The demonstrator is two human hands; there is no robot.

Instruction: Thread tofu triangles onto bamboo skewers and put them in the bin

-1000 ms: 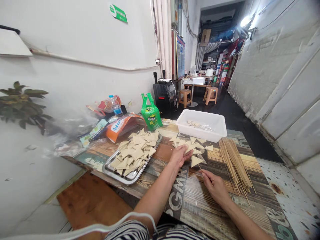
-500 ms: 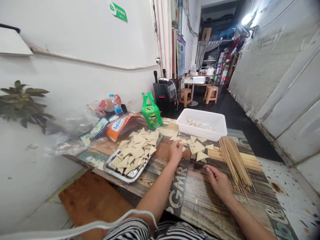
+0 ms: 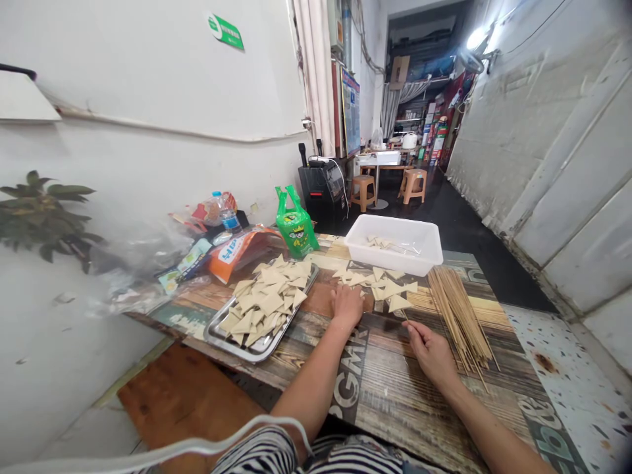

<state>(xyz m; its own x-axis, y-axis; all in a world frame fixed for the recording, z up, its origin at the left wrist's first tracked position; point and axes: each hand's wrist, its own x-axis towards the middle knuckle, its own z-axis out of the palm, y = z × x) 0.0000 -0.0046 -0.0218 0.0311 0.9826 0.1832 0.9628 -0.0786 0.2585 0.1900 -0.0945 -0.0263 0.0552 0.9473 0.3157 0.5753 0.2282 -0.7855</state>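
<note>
Left hand (image 3: 347,305) has shifted toward 9 o'clock, its grip I can't tell; right hand (image 3: 432,352) pinches a skewer (image 3: 405,316) tipped with 1 flat, pale triangle (image 3: 398,303).

Place: apparently a small eatery or shop — long, narrow
Stools (image 3: 413,177): brown, beside a far table (image 3: 379,205)
Boxes (image 3: 438,141): stacked at the rear
Poster (image 3: 351,112): printed, upright
</note>
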